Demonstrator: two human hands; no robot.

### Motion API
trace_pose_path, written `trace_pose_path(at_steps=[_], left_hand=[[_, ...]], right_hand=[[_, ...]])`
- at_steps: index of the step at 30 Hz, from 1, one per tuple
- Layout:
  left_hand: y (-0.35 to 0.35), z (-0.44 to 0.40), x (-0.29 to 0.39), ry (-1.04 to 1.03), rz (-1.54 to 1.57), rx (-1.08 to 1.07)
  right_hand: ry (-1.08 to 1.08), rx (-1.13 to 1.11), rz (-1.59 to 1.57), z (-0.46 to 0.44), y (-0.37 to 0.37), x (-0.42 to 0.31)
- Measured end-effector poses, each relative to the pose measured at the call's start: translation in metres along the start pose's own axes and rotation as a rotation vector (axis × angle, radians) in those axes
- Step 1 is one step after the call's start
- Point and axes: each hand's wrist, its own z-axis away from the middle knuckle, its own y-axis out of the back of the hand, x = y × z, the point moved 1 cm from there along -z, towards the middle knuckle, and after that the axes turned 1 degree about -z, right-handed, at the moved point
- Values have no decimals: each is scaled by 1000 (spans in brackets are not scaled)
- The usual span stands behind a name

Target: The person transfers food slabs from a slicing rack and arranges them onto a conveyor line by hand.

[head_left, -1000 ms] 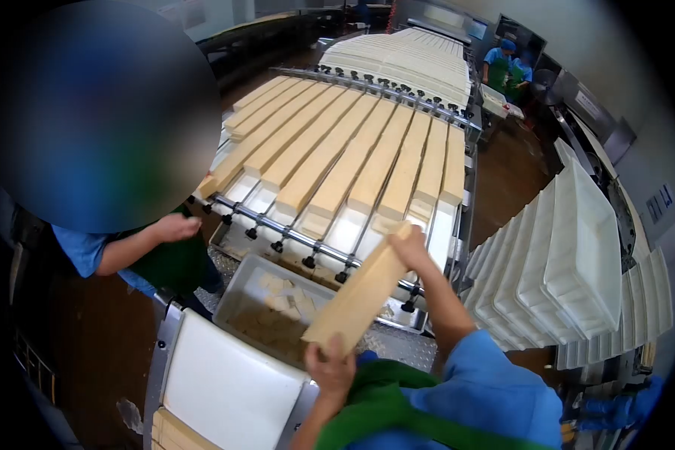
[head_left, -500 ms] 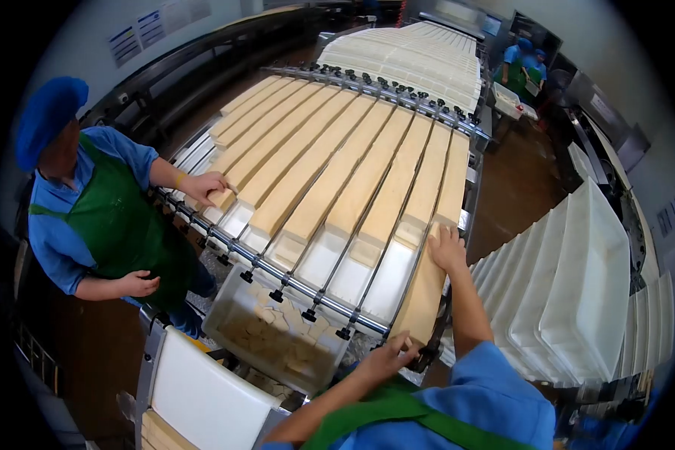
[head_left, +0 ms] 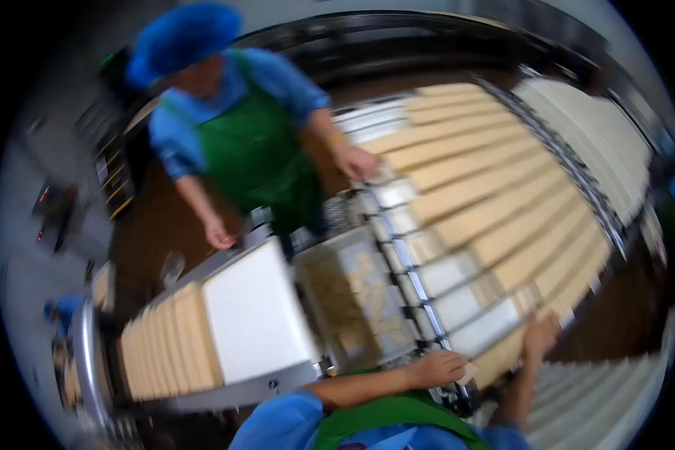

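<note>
Long beige blocks (head_left: pixel 495 217) lie side by side on the slatted white conveyor; the view is blurred. At its near corner, my left hand (head_left: pixel 436 369) is closed, with a small pale piece (head_left: pixel 469 373) at its fingertips beside the end of the nearest block (head_left: pixel 502 358). My right hand (head_left: pixel 541 335) touches that block farther along; its fingers are smeared by motion. Small flat offcuts lie in the grey bin (head_left: pixel 396 281) below the conveyor's end bar.
Across the bin stands a co-worker (head_left: pixel 247 142), one hand at the conveyor's end. To the left, a white belt (head_left: pixel 251 311) carries a row of beige blocks (head_left: pixel 169 341). White trays (head_left: pixel 607 397) are at the lower right, and a metal bar (head_left: pixel 420 289) edges the conveyor.
The view has swung left, bringing in the belt of blocks. The block I held in both hands is now down along the conveyor's near side. A small piece shows at my left fingertips.
</note>
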Motion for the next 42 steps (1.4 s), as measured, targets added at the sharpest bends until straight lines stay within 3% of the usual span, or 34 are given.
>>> trace_pose_path(at_steps=[2,4,5,7,8,10,11,13,15,17,19,26,28,30,33,35,38,42], left_hand=[[33,9,-11,206,-80,64],[45,37,-23,449,-142,149],[56,46,-25,494,-189,173],[85,62,-34,860,-421,196],[96,73,-32,882,-451,216],[115,97,-25,1123,-478,211],[119,111,-24,1138,-494,227],[124,139,-19,1260,-436,197],[142,150,-4,1312,-431,246],[156,166,11,1316,-373,386],[172,178,29,1341,-389,493],[229,256,81,1436,-766,949],[244,302,96,1555,-937,1056],[282,331,118,1548,-955,1137],[295,399,141,1739,-1116,1183],[295,455,150,2035,-1126,1016],[298,494,150,2098,-866,1033],[312,480,136,2129,-737,972]], right_hand=[[-68,-161,127,-2,21,-19],[-40,9,369,-5,-6,-22],[30,183,198,-3,-5,-29],[352,471,-113,-12,-29,-36],[387,470,-136,-13,-34,-55],[502,287,-471,-4,-30,-96],[526,282,-482,3,-27,-116],[637,53,-686,23,-16,-160],[723,39,-844,51,-7,-199],[829,-136,-1009,74,-12,-229],[767,-360,-989,111,16,-258],[1144,-387,-999,193,-1,-309],[1153,-447,-1004,229,12,-325],[1139,-508,-940,248,8,-331],[1112,-611,-905,292,30,-346],[1209,-641,-962,321,43,-353],[1337,-726,-1033,368,60,-365],[1434,-896,-1061,431,94,-402]])
